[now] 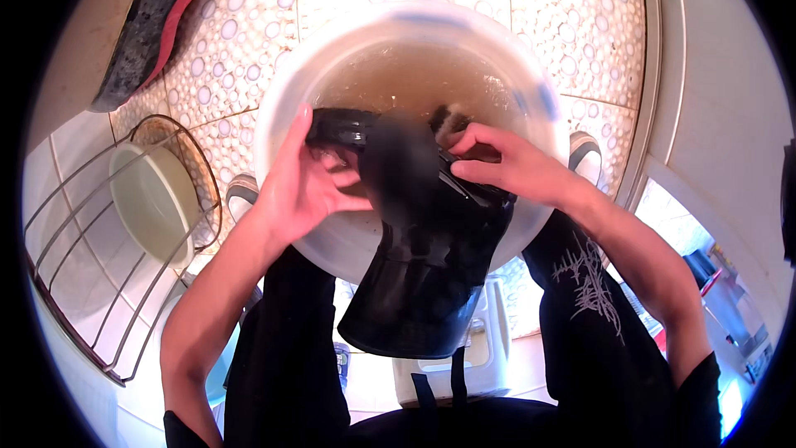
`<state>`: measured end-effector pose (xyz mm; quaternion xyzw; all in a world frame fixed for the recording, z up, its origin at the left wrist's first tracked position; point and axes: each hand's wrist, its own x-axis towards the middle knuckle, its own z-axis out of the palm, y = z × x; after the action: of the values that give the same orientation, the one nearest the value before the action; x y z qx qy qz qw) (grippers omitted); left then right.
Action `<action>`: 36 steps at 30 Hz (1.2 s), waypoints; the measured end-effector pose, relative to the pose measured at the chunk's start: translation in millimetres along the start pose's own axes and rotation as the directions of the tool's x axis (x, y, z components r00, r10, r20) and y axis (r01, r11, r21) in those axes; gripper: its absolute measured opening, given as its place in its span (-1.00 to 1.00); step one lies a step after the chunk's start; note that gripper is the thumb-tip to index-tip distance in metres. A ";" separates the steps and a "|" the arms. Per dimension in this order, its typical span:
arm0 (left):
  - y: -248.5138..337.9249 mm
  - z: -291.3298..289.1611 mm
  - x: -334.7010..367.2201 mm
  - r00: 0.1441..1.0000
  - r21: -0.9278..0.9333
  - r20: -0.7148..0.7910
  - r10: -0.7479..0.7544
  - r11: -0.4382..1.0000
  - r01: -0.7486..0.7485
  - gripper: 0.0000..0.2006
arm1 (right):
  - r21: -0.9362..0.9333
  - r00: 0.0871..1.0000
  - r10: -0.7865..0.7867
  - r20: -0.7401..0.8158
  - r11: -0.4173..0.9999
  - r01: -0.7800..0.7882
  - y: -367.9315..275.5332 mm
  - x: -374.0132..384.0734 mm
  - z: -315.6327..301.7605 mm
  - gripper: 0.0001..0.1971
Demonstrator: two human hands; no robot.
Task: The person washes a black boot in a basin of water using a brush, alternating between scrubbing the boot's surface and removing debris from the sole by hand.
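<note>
A glossy black rubber boot [427, 282] lies tilted over the white basin [290, 75], its wide shaft toward me. A dark blurred spot hides its middle. My left hand [311, 182] grips the boot's foot end from the left, thumb on its edge and fingers curled beneath. On the other side my right hand [506, 166] is closed, thumb and fingertips pinched at the boot's right edge. Beside these fingertips, a dark and pale striped thing [448, 122] shows at the water; its kind is unclear. Murky brown water [398, 70] stands in the basin.
A white plastic stool [493, 340] is between my legs. At left, a wire rack [79, 241] stands before a pale green basin [153, 203]. A dark, red-edged thing [157, 25] juts in at upper left. A pale cabinet-like wall [721, 75] lines the right.
</note>
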<state>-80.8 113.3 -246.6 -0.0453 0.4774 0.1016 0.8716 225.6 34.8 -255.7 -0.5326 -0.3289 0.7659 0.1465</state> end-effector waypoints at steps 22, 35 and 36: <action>14.4 -11.3 -8.2 0.998 0.499 0.059 -0.028 0.866 -0.005 -0.47 | -0.330 0.972 0.002 0.235 0.941 0.078 -40.1 -79.9 25.1 -0.18; -15.9 74.1 -0.8 0.899 0.810 0.381 -0.218 -0.390 -0.438 -0.77 | -0.433 0.949 -0.085 0.304 0.875 0.217 -47.5 -79.7 50.4 -0.28; -17.1 69.8 1.5 0.897 0.811 0.383 -0.222 -0.384 -0.441 -0.77 | -0.395 0.944 -0.101 0.315 0.890 0.227 -45.5 -79.5 48.6 -0.31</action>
<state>-18.8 109.1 -210.5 0.7667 0.1605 -0.2398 0.5735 206.5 5.9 -158.0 -0.4053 -0.5501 0.7289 0.0423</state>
